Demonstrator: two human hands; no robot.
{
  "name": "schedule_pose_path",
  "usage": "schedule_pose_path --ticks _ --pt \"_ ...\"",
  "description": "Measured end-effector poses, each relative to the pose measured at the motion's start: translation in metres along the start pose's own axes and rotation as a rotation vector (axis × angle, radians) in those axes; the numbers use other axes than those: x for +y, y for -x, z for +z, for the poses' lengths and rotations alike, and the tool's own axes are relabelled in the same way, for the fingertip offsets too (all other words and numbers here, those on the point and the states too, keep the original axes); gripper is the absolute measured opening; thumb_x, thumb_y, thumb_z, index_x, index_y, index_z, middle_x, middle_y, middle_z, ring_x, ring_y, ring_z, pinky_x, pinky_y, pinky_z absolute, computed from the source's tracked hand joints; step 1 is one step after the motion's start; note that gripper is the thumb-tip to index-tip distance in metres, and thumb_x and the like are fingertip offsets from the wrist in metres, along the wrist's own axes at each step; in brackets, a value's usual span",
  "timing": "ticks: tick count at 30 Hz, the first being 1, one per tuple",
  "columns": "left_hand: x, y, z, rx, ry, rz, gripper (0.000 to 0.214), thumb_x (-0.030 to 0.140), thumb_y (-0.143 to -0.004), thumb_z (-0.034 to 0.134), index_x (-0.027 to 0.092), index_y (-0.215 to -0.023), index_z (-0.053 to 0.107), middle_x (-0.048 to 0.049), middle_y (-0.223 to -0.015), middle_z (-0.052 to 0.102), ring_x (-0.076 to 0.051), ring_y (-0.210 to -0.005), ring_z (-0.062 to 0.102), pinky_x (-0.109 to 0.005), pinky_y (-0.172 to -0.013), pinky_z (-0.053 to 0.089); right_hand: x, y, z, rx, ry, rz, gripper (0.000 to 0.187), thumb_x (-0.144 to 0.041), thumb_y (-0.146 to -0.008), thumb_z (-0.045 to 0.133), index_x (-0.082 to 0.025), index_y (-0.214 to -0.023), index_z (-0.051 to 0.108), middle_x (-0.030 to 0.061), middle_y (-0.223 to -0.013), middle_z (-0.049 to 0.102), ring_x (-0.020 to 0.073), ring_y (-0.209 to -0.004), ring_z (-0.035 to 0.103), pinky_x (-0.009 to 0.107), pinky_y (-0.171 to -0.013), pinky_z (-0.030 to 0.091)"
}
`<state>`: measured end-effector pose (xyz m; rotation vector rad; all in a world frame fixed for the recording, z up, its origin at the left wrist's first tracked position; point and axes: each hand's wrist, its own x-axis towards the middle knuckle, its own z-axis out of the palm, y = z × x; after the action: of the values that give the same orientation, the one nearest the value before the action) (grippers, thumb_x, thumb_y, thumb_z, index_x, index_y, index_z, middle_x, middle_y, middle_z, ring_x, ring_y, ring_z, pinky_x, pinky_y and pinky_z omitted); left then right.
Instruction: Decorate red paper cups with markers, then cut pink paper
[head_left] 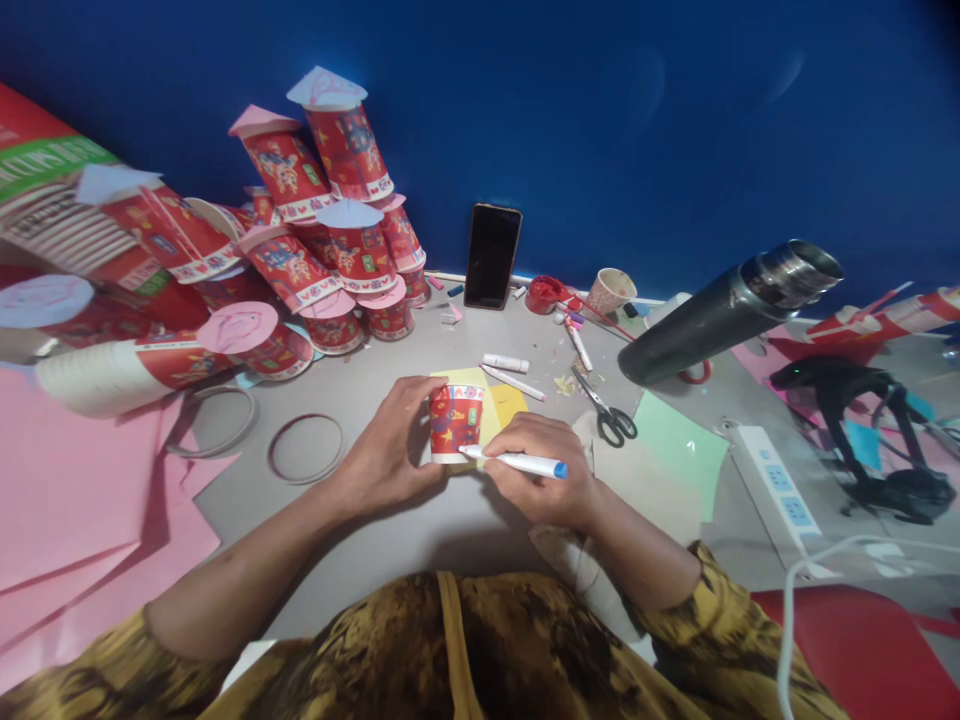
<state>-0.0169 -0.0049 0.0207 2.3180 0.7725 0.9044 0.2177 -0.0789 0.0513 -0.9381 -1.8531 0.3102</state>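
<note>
A red patterned paper cup point(453, 420) stands between my hands at the middle of the table. My left hand point(394, 440) is closed around the cup's left side, thumb low and fingers at the rim. Pinched in my right hand point(544, 465) is a white marker with a blue end point(529, 463). Its tip meets the cup's front, low down near the white base band. Behind the cup lie yellow paper sheets point(504, 402). A capped white marker point(505, 363) and a slim white pen point(514, 382) rest just beyond them.
Stacked red cups with paper tops point(349, 250) rise at the back left. A phone point(493, 256) leans on the blue wall. Scissors point(611, 415), a dark flask point(712, 315), green paper point(682, 450) and a power strip point(776, 490) are at right. Pink sheets point(75, 480) cover the left.
</note>
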Motion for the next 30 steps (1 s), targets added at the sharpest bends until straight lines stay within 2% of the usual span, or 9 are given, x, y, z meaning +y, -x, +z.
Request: schedule_pose_path --ticks 9,17,20,23,30 --pt "0.000 0.000 -0.001 0.008 0.017 -0.034 0.082 0.016 -0.080 0.076 0.028 -0.154 0.044 -0.0125 -0.145 0.061 -0.035 -0.134 0.063 -0.056 -0.114 0.058 0.002 -0.002 -0.005 0.017 0.022 0.000 0.012 -0.017 -0.098 0.068 -0.024 -0.089 0.069 0.0013 -0.072 0.077 0.0160 -0.061 0.070 0.029 -0.062 0.055" --pt "-0.001 -0.001 -0.003 -0.005 0.082 -0.118 0.082 0.020 -0.079 0.079 0.029 -0.153 0.046 -0.0131 -0.147 0.061 -0.036 -0.134 0.066 -0.057 -0.111 0.061 0.001 -0.004 -0.007 0.062 0.014 -0.003 0.010 -0.016 -0.098 0.068 -0.024 -0.091 0.071 0.0016 -0.074 0.079 0.0169 -0.062 0.073 0.030 -0.063 0.058" --pt "-0.001 0.000 -0.002 -0.003 0.111 -0.113 0.078 0.022 -0.082 0.076 0.028 -0.153 0.045 -0.0132 -0.148 0.060 -0.035 -0.136 0.065 -0.056 -0.114 0.060 0.000 -0.004 -0.007 0.043 -0.002 -0.009 0.010 -0.015 -0.098 0.067 -0.024 -0.093 0.071 0.0024 -0.076 0.080 0.0165 -0.063 0.073 0.029 -0.063 0.058" --pt "-0.001 0.000 -0.002 0.003 0.138 -0.164 0.077 0.026 -0.082 0.078 0.026 -0.152 0.046 -0.0135 -0.149 0.061 -0.035 -0.136 0.066 -0.056 -0.114 0.060 0.002 -0.004 -0.008 0.037 0.003 0.015 0.011 -0.016 -0.097 0.068 -0.024 -0.091 0.072 0.0019 -0.074 0.079 0.0167 -0.062 0.072 0.030 -0.063 0.058" --pt "0.003 -0.001 -0.002 -0.009 0.217 -0.235 0.077 0.030 -0.082 0.082 0.024 -0.151 0.047 -0.0171 -0.151 0.062 -0.039 -0.138 0.067 -0.061 -0.116 0.059 0.002 -0.006 -0.012 0.080 -0.029 0.045 0.011 -0.015 -0.095 0.069 -0.023 -0.089 0.071 0.0018 -0.074 0.078 0.0161 -0.062 0.071 0.029 -0.061 0.057"
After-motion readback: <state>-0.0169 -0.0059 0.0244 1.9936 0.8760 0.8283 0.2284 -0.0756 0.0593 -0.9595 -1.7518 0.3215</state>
